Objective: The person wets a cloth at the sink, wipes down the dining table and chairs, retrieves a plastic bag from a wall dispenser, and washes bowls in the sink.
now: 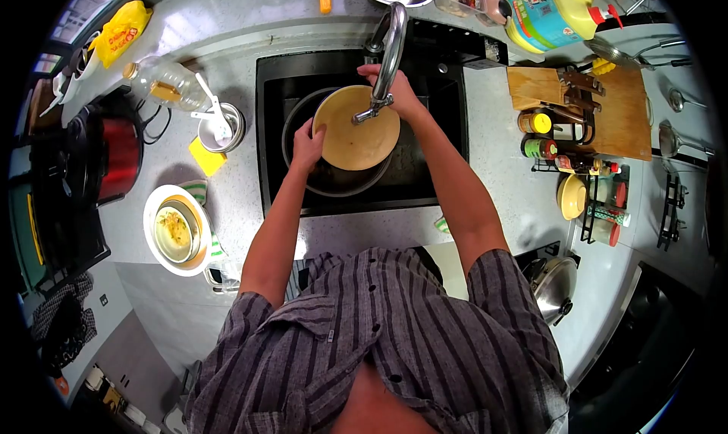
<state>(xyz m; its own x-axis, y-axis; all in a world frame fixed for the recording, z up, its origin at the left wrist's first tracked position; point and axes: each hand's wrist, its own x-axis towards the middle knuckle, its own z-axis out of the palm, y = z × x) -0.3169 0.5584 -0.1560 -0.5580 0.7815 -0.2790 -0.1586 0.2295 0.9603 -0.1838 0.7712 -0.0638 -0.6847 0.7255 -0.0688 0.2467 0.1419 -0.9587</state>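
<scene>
A yellow bowl (349, 142) is over the black sink (444, 180), directly under the curved metal tap (394, 51). My left hand (307, 147) grips its left rim, thumb on the near face. At the bowl's far right edge is my right hand (402, 96); its fingers reach toward the tap's base and are partly hidden behind the spout. Whether they hold the rim or touch the tap, I cannot tell. Beneath the bowl, a large round pan (341, 187) sits in the sink. No clear stream of water shows.
Left on the counter are stacked bowls with food scraps (176, 233), a small bowl with white spoons (221, 129), a yellow sponge (207, 157), and a clear jug (171, 81). On the right stand a knife block (580, 92), seasoning jars (538, 123), and a detergent bottle (542, 17).
</scene>
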